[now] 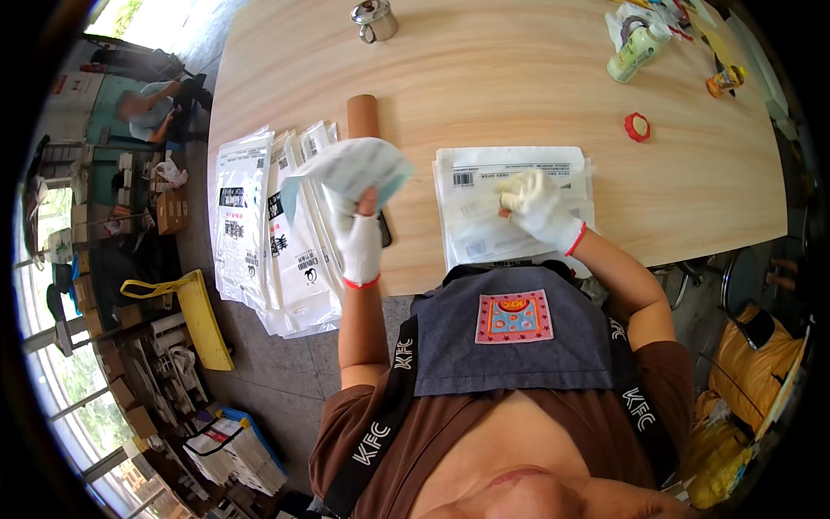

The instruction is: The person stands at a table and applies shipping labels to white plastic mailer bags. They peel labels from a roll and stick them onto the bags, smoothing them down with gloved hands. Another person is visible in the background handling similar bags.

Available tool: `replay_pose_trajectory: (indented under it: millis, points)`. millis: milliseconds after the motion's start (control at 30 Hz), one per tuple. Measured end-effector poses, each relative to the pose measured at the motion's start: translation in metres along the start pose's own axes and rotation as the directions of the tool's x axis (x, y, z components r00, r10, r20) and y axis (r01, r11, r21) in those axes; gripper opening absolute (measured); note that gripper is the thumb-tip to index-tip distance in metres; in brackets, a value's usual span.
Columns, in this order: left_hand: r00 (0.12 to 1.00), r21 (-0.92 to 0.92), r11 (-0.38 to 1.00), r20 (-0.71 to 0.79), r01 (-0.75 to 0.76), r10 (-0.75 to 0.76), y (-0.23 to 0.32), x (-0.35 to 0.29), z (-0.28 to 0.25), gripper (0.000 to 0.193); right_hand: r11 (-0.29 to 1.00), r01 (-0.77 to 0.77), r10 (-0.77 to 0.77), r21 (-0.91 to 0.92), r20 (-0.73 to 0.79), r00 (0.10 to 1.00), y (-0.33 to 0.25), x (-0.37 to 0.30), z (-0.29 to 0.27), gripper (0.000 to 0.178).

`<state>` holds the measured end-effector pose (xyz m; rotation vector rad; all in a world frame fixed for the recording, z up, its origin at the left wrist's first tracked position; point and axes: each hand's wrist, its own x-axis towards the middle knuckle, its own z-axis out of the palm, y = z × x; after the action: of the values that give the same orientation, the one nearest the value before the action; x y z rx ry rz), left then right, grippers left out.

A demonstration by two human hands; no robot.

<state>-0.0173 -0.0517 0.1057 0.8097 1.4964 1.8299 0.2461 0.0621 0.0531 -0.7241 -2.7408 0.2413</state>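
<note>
The person's left hand (358, 240), in a white knit glove with a red-edged cuff, grips a curved white printed paper sheet with pale-blue edges (354, 166), which fans out beyond the bare thumb tip. The similarly gloved right hand (543, 212) curls over a stack of flat white printed packets (515, 157); whether its fingers pinch anything, one cannot tell.

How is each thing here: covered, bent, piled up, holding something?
Left hand: gloved, closed on the sheets
Printed sheets: lifted, curved, blurred
Right hand: gloved, curled; grip unclear
White stack: flat, partly under right hand
White bags: overlapping
Metal cup: covered
Green bottle: capped
Brown cylinder: partly hidden behind sheets
Red round thing: on the table
</note>
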Motion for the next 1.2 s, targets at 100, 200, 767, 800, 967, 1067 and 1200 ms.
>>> replay_pose_trajectory:
  millis: [100, 200, 767, 800, 967, 1067, 1200]
  points:
    - [0.951, -0.381, 0.877, 0.211, 0.293, -0.226, -0.038, -0.01, 0.014, 0.032, 0.98, 0.183, -0.194, 0.073, 0.182, 0.964, -0.01, -0.02, 0.009, 0.012]
    - [0.81, -0.488, 0.652, 0.262, 0.58, -0.524, -0.112, -0.027, 0.008, 0.035, 0.959, 0.16, -0.274, 0.236, 0.612, 0.742, -0.017, -0.037, 0.037, 0.018]
    - [0.754, -0.365, 0.673, 0.15, 0.643, -0.639, -0.11, -0.067, 0.02, 0.039, 0.915, -0.011, 0.001, 0.404, 0.025, 1.0, -0.028, 0.03, 0.054, 0.022]
    - [0.747, -0.336, 0.679, 0.135, 0.652, -0.651, -0.11, -0.067, 0.019, 0.039, 0.942, 0.019, -0.011, 0.335, -0.027, 1.0, -0.031, 0.03, 0.048, 0.019]
    - [0.726, -0.331, 0.662, 0.122, 0.672, -0.676, -0.093, -0.067, 0.028, 0.038, 0.963, 0.043, -0.006, 0.267, -0.138, 0.99, -0.031, 0.026, 0.045, 0.016]
    - [0.712, -0.282, 0.669, 0.081, 0.687, -0.697, -0.097, -0.067, 0.027, 0.036, 0.941, 0.164, -0.119, 0.298, -0.163, 0.979, -0.025, 0.025, 0.047, 0.015]
    - [0.729, -0.131, 0.718, 0.068, 0.683, -0.681, -0.121, -0.072, 0.009, 0.033, 0.505, -0.126, 0.231, 0.854, 0.007, 0.973, -0.017, 0.028, 0.045, 0.013]
